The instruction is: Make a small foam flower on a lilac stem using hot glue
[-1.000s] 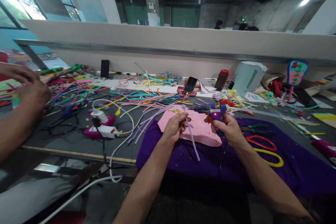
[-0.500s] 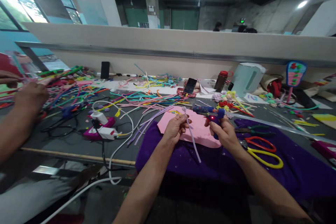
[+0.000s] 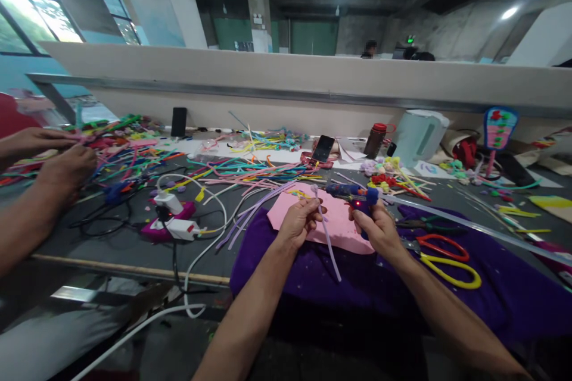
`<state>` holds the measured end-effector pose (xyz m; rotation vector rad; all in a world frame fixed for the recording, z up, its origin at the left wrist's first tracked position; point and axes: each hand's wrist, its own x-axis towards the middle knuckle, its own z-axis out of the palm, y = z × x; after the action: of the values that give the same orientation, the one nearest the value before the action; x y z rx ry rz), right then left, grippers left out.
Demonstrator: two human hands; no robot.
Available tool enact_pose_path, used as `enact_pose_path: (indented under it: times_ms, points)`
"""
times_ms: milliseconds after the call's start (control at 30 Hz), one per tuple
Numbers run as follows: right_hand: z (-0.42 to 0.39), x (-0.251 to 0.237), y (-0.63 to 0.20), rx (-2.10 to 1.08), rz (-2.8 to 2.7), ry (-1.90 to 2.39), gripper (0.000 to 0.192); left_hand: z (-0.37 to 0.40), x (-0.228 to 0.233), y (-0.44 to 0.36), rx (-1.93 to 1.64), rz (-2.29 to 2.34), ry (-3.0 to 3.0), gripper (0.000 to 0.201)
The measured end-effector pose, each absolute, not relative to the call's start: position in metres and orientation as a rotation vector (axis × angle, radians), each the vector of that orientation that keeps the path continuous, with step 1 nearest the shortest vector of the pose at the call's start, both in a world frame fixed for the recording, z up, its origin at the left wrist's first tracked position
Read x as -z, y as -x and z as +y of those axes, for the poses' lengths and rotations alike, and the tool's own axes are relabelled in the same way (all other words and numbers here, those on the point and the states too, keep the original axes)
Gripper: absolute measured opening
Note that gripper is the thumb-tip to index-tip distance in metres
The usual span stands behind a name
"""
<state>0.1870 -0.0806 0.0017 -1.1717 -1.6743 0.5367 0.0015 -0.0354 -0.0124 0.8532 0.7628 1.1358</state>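
Observation:
My left hand [image 3: 298, 221] pinches a pale lilac pipe cleaner [image 3: 328, 238] near its top; the stem hangs down over the purple cloth [image 3: 313, 274]. My right hand [image 3: 378, 227] grips a blue hot glue gun [image 3: 353, 193] with a red light lit, its nozzle pointing left toward the top of the pipe cleaner. Both hands hover above a pink foam sheet [image 3: 344, 223] lying on the cloth.
Red and yellow scissors [image 3: 447, 256] and pliers [image 3: 424, 224] lie right of my hands. Heaps of coloured pipe cleaners [image 3: 241, 169] cover the table. A power strip [image 3: 174, 223] with cables sits left. Another person's hands [image 3: 49, 161] work at far left. A phone [image 3: 323, 147], bottle [image 3: 373, 138] and white kettle [image 3: 417, 137] stand behind.
My right hand has shifted the glue gun slightly left, closer to the pipe cleaner's top. The other person's hands at left have moved among the pipe cleaners.

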Motion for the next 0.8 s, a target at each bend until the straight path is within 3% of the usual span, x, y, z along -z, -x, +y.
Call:
enact_pose_path:
  times_ms: [800]
  points:
    - [-0.0829,-0.0019,-0.1868,-0.397,-1.811,1.265,0.027,-0.0360,0.0111,-0.0006,-1.150,0.762,-0.848,0.022]
